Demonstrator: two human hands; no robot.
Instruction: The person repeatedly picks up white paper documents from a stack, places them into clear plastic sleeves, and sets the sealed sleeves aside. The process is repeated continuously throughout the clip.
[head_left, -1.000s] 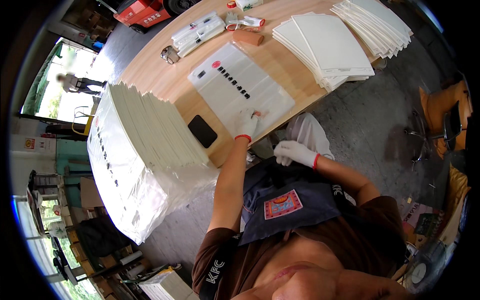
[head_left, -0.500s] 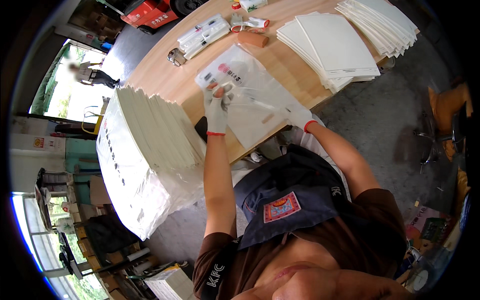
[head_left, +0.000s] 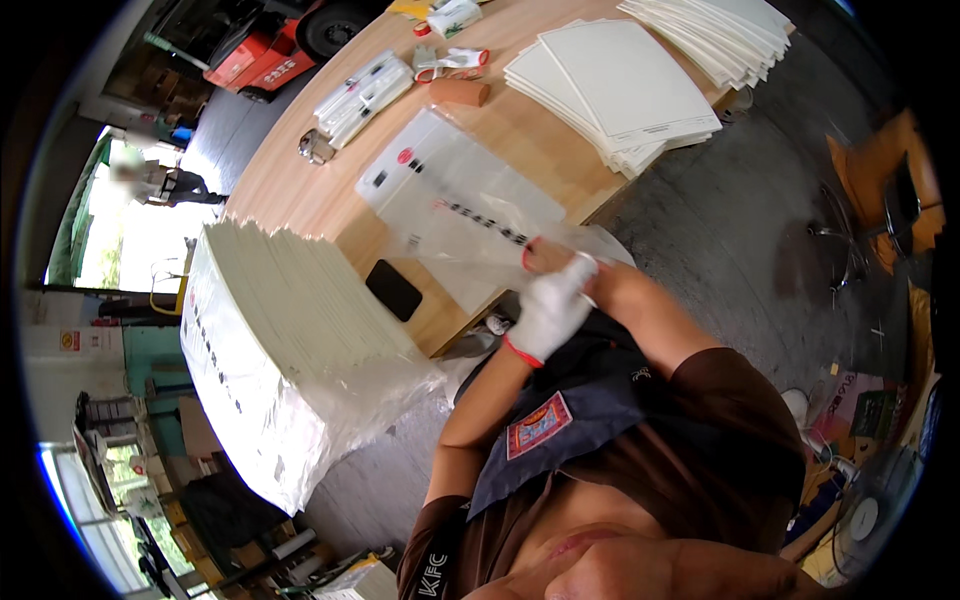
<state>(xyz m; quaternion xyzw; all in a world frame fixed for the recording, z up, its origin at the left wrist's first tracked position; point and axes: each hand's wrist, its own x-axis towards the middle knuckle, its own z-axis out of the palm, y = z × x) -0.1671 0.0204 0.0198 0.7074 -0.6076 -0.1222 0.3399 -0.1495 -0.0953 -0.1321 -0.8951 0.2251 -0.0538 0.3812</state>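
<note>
Left hand (head_left: pixel 548 312) curled, hold unclear; printed plastic bag (head_left: pixel 460 228) just beyond, over table (head_left: pixel 505 122).

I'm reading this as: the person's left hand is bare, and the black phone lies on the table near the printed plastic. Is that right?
Not quite: the left hand isn't bare; the head view shows it in a white glove with a red cuff. The black phone does lie on the table near the printed plastic.

A red cuff (head_left: pixel 523 352) edges the white glove (head_left: pixel 550 312)
</note>
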